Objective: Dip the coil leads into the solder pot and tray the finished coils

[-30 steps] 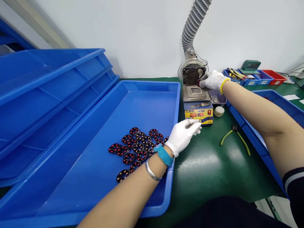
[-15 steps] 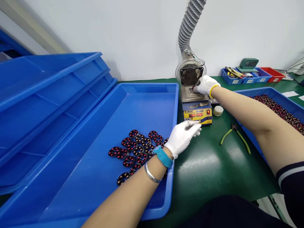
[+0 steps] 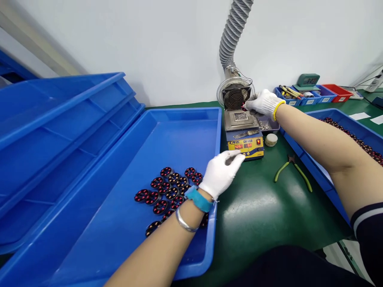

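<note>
My right hand (image 3: 263, 104), in a white knit glove, pinches a small dark and red wound stator (image 3: 243, 106), mostly hidden by the fingers. It hangs just above the solder pot (image 3: 245, 143), whose square pool (image 3: 241, 116) of silvery metal shows below. My left hand (image 3: 221, 171), also gloved, hovers over the right rim of a blue tray (image 3: 179, 112), in front of the solder pot. Its thumb and fingers curve with a gap between them and nothing visible inside. In that tray, left of the hand, lie several ring-shaped stators (image 3: 172, 193), some behind my forearm.
A fan and extraction hose (image 3: 235, 32) stand behind the solder pot. Green-handled cutters (image 3: 291, 161) and a round white tin (image 3: 271, 139) lie on the green table (image 3: 254, 223). Another blue tray (image 3: 317, 171) of stators is at right. Stacked blue trays (image 3: 74, 115) rise at left.
My right hand has lifted the stator up off the solder pot's top, uncovering the metal pool. My left hand has shifted slightly, its fingers more curved. The view has turned a little.
</note>
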The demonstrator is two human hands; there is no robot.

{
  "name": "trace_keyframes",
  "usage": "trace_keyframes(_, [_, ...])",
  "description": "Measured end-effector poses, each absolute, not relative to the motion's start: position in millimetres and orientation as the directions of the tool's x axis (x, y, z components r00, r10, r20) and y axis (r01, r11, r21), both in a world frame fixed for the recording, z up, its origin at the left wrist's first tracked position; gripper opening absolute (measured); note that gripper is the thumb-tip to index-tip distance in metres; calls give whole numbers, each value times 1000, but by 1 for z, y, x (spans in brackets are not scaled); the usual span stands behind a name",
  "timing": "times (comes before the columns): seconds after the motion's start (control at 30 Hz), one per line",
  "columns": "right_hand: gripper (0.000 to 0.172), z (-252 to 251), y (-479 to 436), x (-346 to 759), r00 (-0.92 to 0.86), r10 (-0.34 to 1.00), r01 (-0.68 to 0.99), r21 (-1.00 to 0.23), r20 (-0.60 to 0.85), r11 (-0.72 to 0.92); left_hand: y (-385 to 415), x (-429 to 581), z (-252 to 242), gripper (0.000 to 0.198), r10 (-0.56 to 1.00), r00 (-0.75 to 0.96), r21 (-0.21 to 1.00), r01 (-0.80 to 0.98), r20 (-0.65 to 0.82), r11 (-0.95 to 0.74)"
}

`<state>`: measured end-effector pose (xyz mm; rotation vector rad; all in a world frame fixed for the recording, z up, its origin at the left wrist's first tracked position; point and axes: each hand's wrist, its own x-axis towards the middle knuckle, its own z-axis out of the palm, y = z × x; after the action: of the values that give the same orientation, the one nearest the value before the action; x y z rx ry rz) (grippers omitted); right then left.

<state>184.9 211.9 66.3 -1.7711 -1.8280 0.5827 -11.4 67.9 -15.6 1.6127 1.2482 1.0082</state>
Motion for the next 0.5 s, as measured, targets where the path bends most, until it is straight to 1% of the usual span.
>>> trace_keyframes(0.03, [24, 67, 204, 190, -12, 998, 730, -681, 67, 54, 71, -18, -11, 40, 981, 125, 875, 446, 149, -190])
trace_keyframes(0.07, [23, 68, 196, 196, -19, 997, 694, -717, 71, 64, 75, -25, -6, 43, 980, 70, 783, 591, 189, -193])
trace_keyframes(0.1, [23, 68, 188, 204, -23, 997, 665, -744, 78, 74, 79, -35, -1, 46, 978, 26, 678, 717, 205, -161])
trace_keyframes(0.17, [23, 67, 171, 226, -21, 997, 612, -787, 81, 77, 88, -56, 9, 55, 985, -26, 415, 909, 173, -49])
trace_keyframes(0.2, [23, 66, 164, 240, -14, 997, 594, -801, 80, 73, 93, -67, 13, 61, 995, -44, 286, 958, 86, 17])
trace_keyframes(0.27, [28, 63, 150, 272, 23, 996, 609, -791, 85, 53, 103, -86, 14, 71, 987, -67, 106, 991, -144, 83])
trace_keyframes(0.3, [31, 61, 144, 289, 44, 995, 655, -755, 85, 35, 109, -93, 12, 75, 967, -95, 46, 993, -236, 109])
trace_keyframes(0.33, [33, 58, 139, 305, 63, 995, 722, -692, 74, 6, 114, -99, 8, 78, 946, -104, 1, 994, -307, 110])
trace_keyframes(0.4, [33, 52, 129, 334, 82, 997, 881, -467, -5, -74, 123, -106, -2, 76, 918, -91, -57, 996, -387, 75])
trace_keyframes(0.43, [31, 47, 126, 345, 86, 995, 935, -340, -59, -101, 126, -107, -8, 71, 918, -73, -65, 997, -391, 52])
trace_keyframes(0.47, [30, 40, 123, 353, 89, 990, 966, -231, -111, -113, 129, -108, -13, 65, 933, -50, -52, 998, -356, 34])
trace_keyframes(0.5, [28, 33, 122, 358, 94, 985, 981, -153, -148, -117, 132, -109, -18, 59, 952, -29, -27, 999, -306, 22])
